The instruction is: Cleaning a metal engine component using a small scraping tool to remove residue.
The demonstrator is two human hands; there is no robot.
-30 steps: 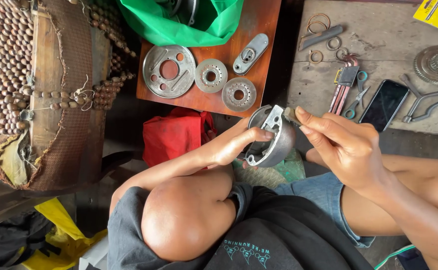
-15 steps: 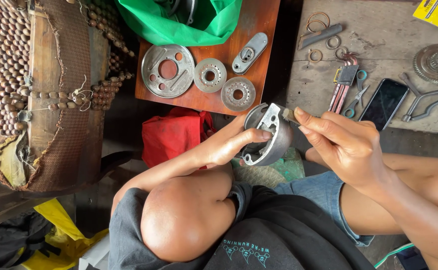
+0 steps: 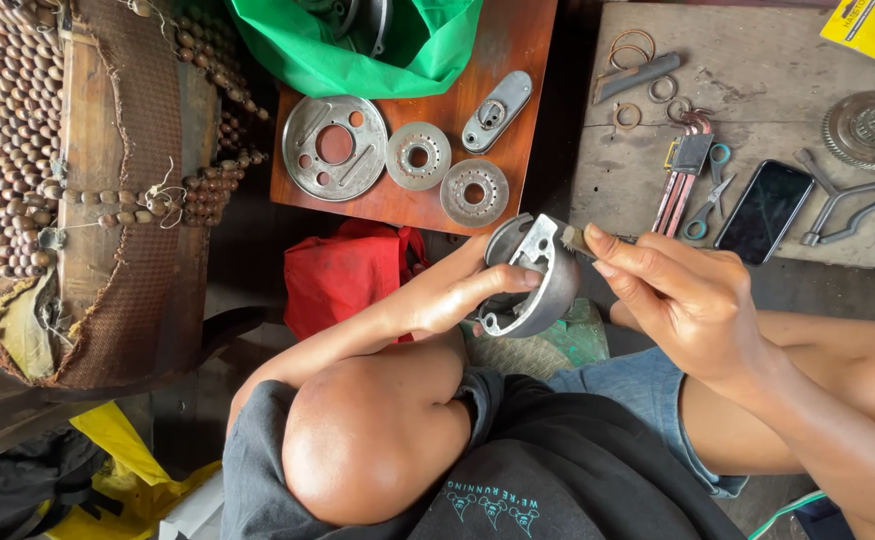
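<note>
The grey metal housing, a bowl-shaped casting, sits above the person's lap, its open hollow tilted up and right. The left hand clasps its rim, fingers curled shut around it, forearm bent inward. The right hand pinches a small brush against the housing's upper edge, just below the wooden board.

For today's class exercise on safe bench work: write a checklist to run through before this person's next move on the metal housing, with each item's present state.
1. Left hand grips the metal housing: ok.
2. Right hand pinches a small tool at the housing's rim: ok.
3. Tool tip seated properly: cannot tell.
4. Housing supported from below: not ok, held in the air.
5. Round metal plates lie apart on the red board: ok.
6. Phone away from the work: ok.
</note>
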